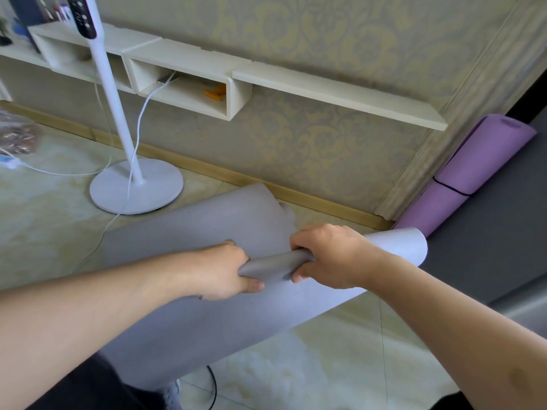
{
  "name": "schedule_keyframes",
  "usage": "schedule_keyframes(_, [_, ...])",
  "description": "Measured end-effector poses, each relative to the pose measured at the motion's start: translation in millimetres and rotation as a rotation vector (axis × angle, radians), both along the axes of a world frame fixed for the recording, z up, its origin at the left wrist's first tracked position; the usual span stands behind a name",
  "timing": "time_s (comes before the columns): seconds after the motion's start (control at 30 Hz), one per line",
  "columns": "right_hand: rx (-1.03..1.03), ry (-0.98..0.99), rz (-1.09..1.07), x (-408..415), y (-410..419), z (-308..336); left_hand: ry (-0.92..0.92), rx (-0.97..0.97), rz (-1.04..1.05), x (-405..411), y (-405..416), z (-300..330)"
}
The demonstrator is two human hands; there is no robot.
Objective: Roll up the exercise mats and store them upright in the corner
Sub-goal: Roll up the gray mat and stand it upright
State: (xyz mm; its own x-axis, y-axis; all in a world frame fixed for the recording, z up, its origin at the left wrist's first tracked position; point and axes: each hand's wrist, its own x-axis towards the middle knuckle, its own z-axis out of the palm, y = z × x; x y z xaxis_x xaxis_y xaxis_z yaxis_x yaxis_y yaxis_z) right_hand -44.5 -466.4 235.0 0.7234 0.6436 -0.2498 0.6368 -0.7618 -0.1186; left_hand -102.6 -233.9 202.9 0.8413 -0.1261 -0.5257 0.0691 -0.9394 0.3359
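Grey mat (pixel 183 315): mid-frame on the tiled floor, partly rolled; tight roll at centre, loose sheet spreading toward 7 o'clock, far edge curling up toward 12 o'clock near the baseboard.
Left hand (pixel 228 272): fingers curled round the roll's left end, thumb underneath, gripping it.
Right hand (pixel 325 255): fingers wrapped over the roll's right end, thumb below, gripping it; both hands close together on the roll.
Purple mat (pixel 470 170): at 2 o'clock, already rolled, standing tilted in the corner against the wall trim, a thin dark strap round its middle.
Fan stand (pixel 136 187): white round base and pole at 10 o'clock, white cable trailing over the floor.
Wall shelf (pixel 325 90): cream, at 12 o'clock; orange item inside one cubby, possibly a tool, too blurred to tell.
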Motion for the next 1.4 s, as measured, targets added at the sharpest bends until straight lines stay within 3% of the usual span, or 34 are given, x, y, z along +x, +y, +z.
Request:
schedule_keyframes(0.2, [0.005, 0.006, -0.083, 4.2, -2.8, 2.9, -0.230, 0.118, -0.026, -6.0, -14.1, 9.4])
schedule_keyframes(0.33, [0.039, 0.016, -0.072, 1.4, -1.9, 4.6, -0.244, 0.147, -0.035, -2.4, -14.1, 12.2])
schedule_keyframes(0.53, [-0.161, -0.074, -0.020, -4.9, 4.0, 2.7, -0.272, 0.108, -0.100, 0.8, -7.5, 8.4])
schedule_keyframes(0.77, [-0.137, -0.016, -0.056, -6.2, 5.4, 0.8, -0.309, 0.222, -0.202, -8.0, -12.5, 5.7])
schedule_keyframes(1.17, [-0.059, 0.104, -0.029, -4.4, 1.2, 0.3, -0.123, -0.021, -0.168, -1.7, -0.6, -4.1])
schedule_keyframes(1.4, [-0.045, -0.064, -0.028, 0.2, 0.7, -0.4, -0.207, -0.040, -0.104, 0.5, -5.5, -3.6])
